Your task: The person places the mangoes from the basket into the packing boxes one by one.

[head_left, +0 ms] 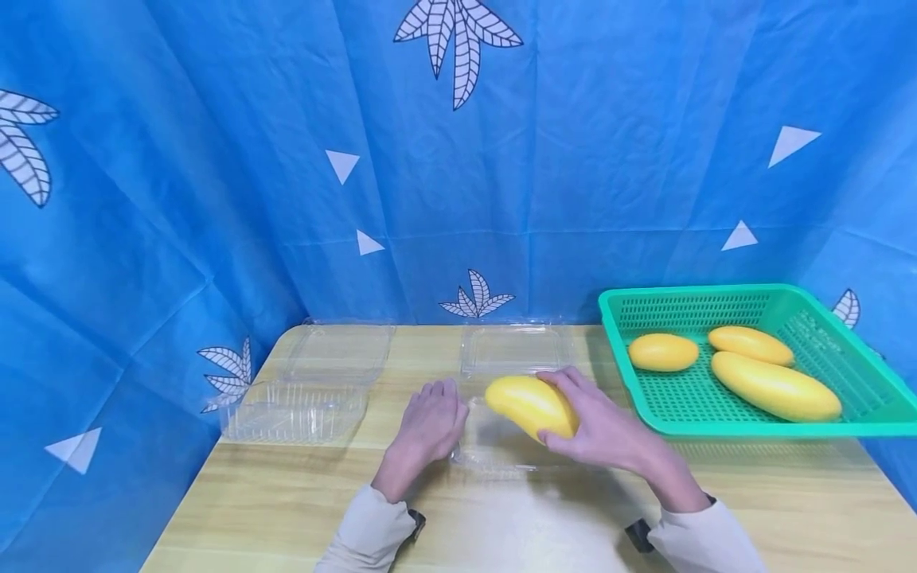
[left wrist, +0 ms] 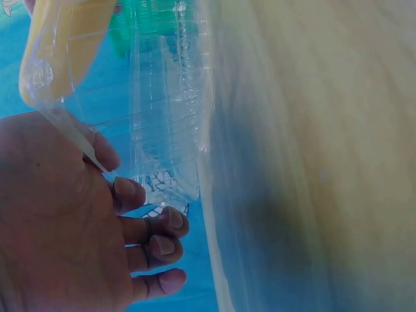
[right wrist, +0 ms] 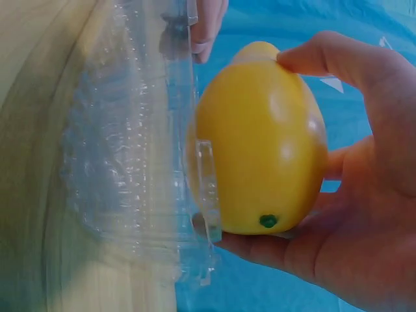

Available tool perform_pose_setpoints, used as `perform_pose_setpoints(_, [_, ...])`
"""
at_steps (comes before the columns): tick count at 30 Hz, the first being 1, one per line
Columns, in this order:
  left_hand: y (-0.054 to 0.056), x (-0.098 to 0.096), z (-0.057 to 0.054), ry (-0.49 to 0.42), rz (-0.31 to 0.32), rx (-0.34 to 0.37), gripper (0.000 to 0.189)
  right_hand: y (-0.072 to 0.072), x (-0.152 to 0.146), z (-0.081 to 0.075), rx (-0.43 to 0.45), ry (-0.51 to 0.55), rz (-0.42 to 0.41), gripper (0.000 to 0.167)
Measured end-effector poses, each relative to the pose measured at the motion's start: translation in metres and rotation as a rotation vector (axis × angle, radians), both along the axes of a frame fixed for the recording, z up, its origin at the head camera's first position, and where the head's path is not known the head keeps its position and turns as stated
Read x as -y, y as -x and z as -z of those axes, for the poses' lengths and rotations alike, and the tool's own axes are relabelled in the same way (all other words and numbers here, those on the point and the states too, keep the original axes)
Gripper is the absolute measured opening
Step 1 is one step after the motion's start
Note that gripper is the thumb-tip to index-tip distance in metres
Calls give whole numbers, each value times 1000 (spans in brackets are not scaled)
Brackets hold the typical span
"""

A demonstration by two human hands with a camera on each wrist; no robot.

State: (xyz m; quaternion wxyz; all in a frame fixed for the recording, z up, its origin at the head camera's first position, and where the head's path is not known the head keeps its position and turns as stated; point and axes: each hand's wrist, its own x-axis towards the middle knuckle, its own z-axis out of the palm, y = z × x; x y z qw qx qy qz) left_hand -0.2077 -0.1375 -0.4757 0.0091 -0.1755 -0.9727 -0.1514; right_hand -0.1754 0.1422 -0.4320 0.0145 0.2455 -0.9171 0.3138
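A yellow mango (head_left: 532,407) with a small green stem spot (right wrist: 268,221) is gripped by my right hand (head_left: 598,418), thumb on one side and fingers on the other. It is held over an opened clear plastic clamshell box (head_left: 494,460), close above its rim in the right wrist view. My left hand (head_left: 432,422) pinches the left edge of that box between thumb and forefinger (left wrist: 129,192); the other fingers are loosely bent. The box's lid (head_left: 517,348) lies folded back toward the curtain.
A second opened clear clamshell box (head_left: 294,418) stands on the table's left side. At the right, a green plastic basket (head_left: 637,410) holds a short mango (head_left: 663,352) and two longer ones (head_left: 777,387). Blue curtain (head_left: 573,159) hangs behind the wooden table (head_left: 286,509).
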Motion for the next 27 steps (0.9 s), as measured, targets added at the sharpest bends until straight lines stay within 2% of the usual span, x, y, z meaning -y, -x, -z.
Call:
perform_pose_setpoints(7, [2, -2, 2, 17, -7, 5, 21, 0, 3, 6, 0, -36, -23, 77])
perform_pose_setpoints(14, [3, -2, 1, 19, -13, 11, 22, -1, 7, 7, 43, -88, -63, 77])
perform_pose_setpoints(27, [2, -2, 1, -1, -16, 12, 22, -1, 12, 13, 77, -84, -155, 75])
